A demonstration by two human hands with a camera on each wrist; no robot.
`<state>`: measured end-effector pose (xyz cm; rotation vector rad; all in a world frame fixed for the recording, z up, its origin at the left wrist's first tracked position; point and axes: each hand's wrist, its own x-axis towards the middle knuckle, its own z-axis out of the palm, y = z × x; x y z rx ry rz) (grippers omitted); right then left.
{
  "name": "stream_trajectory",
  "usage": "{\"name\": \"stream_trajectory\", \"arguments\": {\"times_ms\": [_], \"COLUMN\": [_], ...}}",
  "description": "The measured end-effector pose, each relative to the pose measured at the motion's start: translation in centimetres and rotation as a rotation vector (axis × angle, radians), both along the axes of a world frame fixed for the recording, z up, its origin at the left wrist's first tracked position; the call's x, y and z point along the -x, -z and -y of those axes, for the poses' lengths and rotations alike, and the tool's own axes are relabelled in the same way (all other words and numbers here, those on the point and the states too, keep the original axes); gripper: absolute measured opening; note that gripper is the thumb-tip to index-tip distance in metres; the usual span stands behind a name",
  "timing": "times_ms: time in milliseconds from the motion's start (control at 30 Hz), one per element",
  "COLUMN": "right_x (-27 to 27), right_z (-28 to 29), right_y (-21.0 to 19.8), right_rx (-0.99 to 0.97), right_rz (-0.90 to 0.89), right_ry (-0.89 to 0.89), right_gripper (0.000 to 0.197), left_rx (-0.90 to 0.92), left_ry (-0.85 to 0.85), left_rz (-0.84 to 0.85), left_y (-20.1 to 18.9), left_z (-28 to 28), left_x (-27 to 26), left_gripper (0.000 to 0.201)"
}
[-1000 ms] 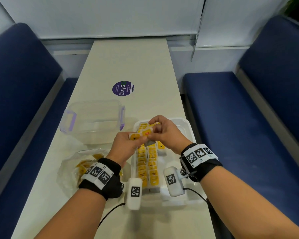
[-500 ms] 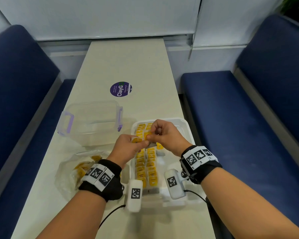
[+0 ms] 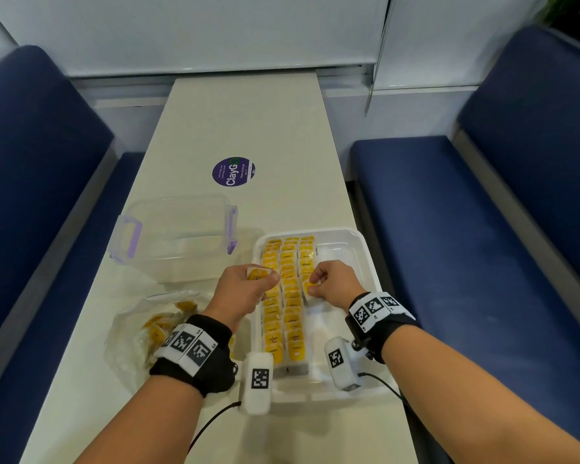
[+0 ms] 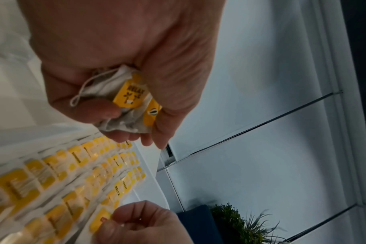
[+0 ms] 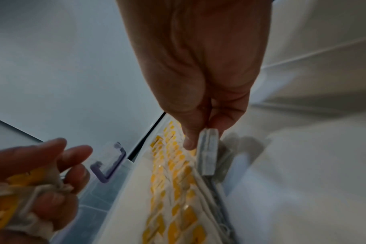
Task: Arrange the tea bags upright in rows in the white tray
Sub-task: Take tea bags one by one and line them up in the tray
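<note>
The white tray [image 3: 362, 249] sits at the table's right side with three rows of yellow-tagged tea bags [image 3: 290, 296] standing in it. My left hand [image 3: 245, 289] hovers over the tray's left rim and grips a small bunch of tea bags [image 4: 132, 105], yellow tags showing. My right hand [image 3: 332, 284] is down inside the tray and pinches one tea bag [image 5: 207, 153] upright at the near end of the third row [image 3: 307, 259]. In the right wrist view that bag hangs edge-on from thumb and fingers.
An empty clear box with purple clips [image 3: 178, 229] stands left of the tray. A clear plastic bag of more tea bags [image 3: 158, 326] lies near my left wrist. A purple round sticker [image 3: 233, 171] marks the table further back. Blue benches flank the table.
The hands were together above the tray, passing a tea bag. They have parted: the right hand dropped into the tray with one bag, the left stayed left holding its bunch.
</note>
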<state>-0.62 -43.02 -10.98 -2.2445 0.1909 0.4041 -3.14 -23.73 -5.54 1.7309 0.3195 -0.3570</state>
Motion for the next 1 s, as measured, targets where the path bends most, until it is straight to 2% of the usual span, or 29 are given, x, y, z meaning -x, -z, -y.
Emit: {"name": "stream_trajectory", "arguments": {"times_ms": [200,467,567,833,1000], "right_x": [0.0,0.1,0.3,0.2,0.0], "right_z": [-0.7,-0.5,-0.4,-1.2,-1.5], "right_y": [0.8,0.9,0.7,1.0,1.0], "right_rx": [0.073,0.136,0.125,0.133,0.132], "right_rz": [-0.041,-0.069,-0.108,-0.071,-0.066], "right_ry": [-0.034,0.007,0.008,0.044,0.062], "right_gripper": [0.017,0.021,0.022,0.027,0.032], "left_rx": [0.007,0.015,0.051,0.163,0.212], "left_ry": [-0.001,-0.02,-0.05,-0.139,-0.122], "left_rz": [-0.009,-0.031,-0.054,-0.128,-0.135], "left_y": [0.3,0.5,0.6,0.3,-0.3], "left_z": [-0.4,-0.5,-0.5,0.0,0.2], "left_x": [-0.1,-0.2,-0.2,-0.1,0.0], "left_gripper": [0.008,0.007,0.006,0.012,0.018]}}
